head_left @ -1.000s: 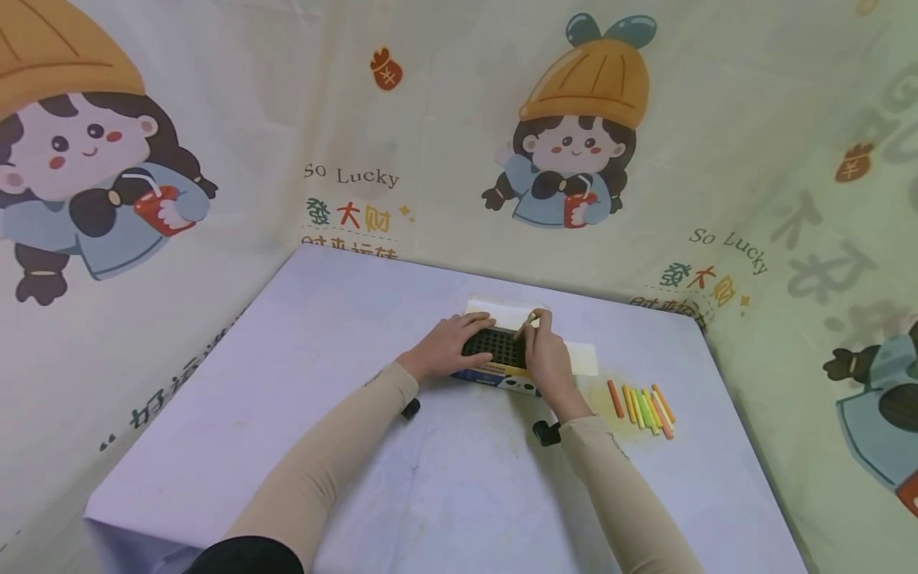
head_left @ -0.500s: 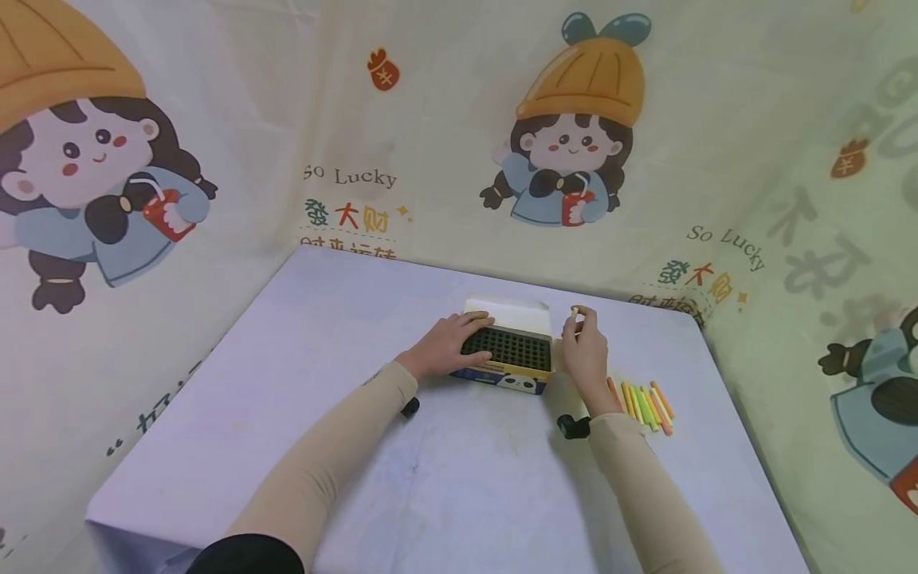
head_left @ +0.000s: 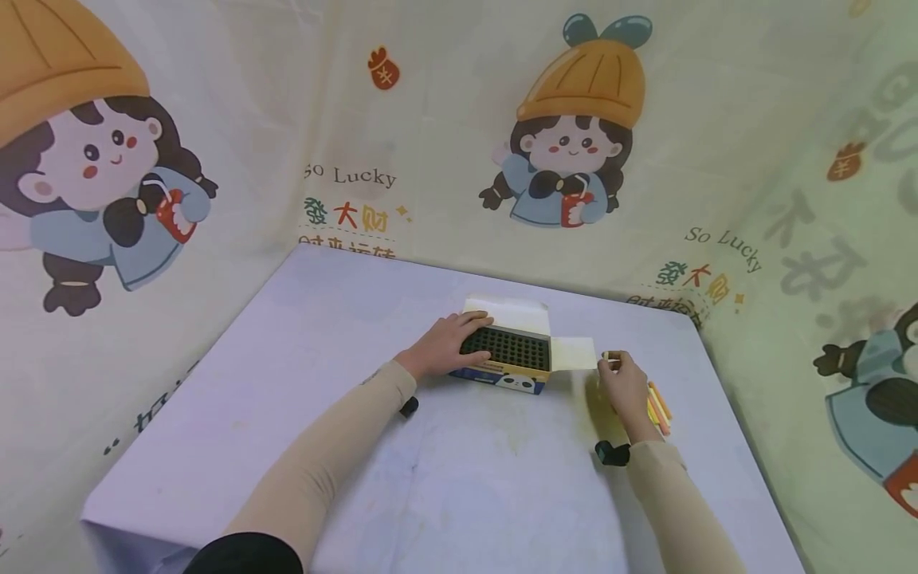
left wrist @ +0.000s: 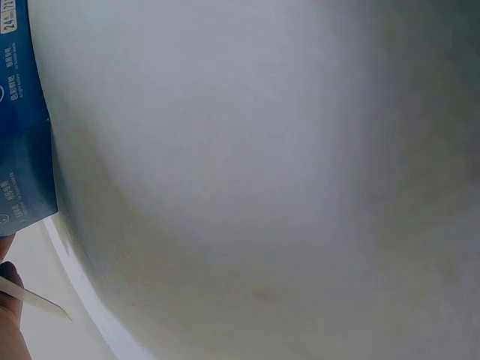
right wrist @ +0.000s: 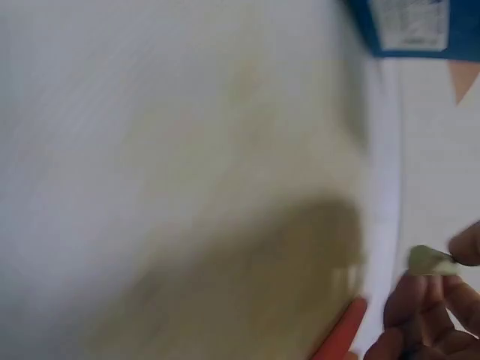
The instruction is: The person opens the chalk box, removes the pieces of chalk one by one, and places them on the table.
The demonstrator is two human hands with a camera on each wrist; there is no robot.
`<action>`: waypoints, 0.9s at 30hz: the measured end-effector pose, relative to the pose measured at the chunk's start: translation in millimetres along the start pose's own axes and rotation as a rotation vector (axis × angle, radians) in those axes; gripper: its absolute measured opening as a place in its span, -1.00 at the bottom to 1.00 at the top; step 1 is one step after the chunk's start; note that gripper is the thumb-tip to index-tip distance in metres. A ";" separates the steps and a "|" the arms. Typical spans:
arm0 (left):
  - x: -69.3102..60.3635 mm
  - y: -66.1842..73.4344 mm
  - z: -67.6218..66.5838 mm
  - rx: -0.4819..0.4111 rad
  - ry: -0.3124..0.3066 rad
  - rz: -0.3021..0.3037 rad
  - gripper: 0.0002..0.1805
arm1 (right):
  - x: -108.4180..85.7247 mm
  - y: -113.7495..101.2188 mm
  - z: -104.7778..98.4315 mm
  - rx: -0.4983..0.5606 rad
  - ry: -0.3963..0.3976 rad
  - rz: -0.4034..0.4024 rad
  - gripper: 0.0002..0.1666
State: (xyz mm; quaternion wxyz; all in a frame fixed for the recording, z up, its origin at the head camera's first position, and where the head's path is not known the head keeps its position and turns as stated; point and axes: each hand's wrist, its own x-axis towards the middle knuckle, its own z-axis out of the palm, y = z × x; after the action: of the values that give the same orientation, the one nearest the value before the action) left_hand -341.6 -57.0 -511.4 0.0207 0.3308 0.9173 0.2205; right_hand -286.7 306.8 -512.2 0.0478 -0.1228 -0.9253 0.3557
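Note:
A chalk box [head_left: 512, 383] with a panda on its front stands on the table, its black insert [head_left: 512, 351] full of round holes. My left hand [head_left: 448, 344] rests over the box's left end, fingers stretched toward the back edge and thumb along the front. In the right wrist view, my right hand [right wrist: 442, 315] pinches a pale chalk stick [right wrist: 430, 260] between thumb and fingers. The head view places this right hand beyond the box's right flap, above loose coloured chalk sticks [head_left: 660, 408]. It hides part of them.
The white lid [head_left: 508, 314] lies back behind the box. A white side flap [head_left: 574, 353] sticks out to the right. The table [head_left: 459, 494] has a pale cloth, and a printed curtain [head_left: 445, 135] hangs behind it.
My right hand has moved from over the insert to the right and nearer, still pinching the pale chalk stick. The side flap shows again. My left hand stays on the box.

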 end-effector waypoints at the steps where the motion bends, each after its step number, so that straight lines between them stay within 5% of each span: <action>1: -0.3 0.1 -0.4 -0.001 -0.001 -0.003 -0.15 | -1.1 3.9 -0.5 -0.042 -0.025 -0.009 -0.46; 7: -1.0 0.3 -2.0 -0.003 -0.007 -0.008 -0.15 | -2.7 14.9 -3.6 -0.205 -0.120 -0.030 -0.53; 17: 3.1 -2.6 -7.7 0.015 -0.065 -0.007 -0.12 | 2.0 15.7 -8.8 -0.205 -0.140 -0.079 -0.57; 22: 4.3 -3.0 -15.6 0.016 -0.139 -0.025 -0.10 | 7.4 -2.7 -17.1 -0.236 -0.141 -0.129 -0.55; 27: 6.5 -2.1 -33.5 0.080 -0.164 -0.066 -0.09 | 23.2 -35.7 -34.6 -0.326 -0.063 -0.235 -0.42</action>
State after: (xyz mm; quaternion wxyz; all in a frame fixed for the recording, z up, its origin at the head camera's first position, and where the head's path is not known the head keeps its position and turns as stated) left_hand -354.1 -67.6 -481.3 0.0900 0.3179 0.9311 0.1549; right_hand -309.9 309.6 -462.6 0.0395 -0.0088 -0.9796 0.1971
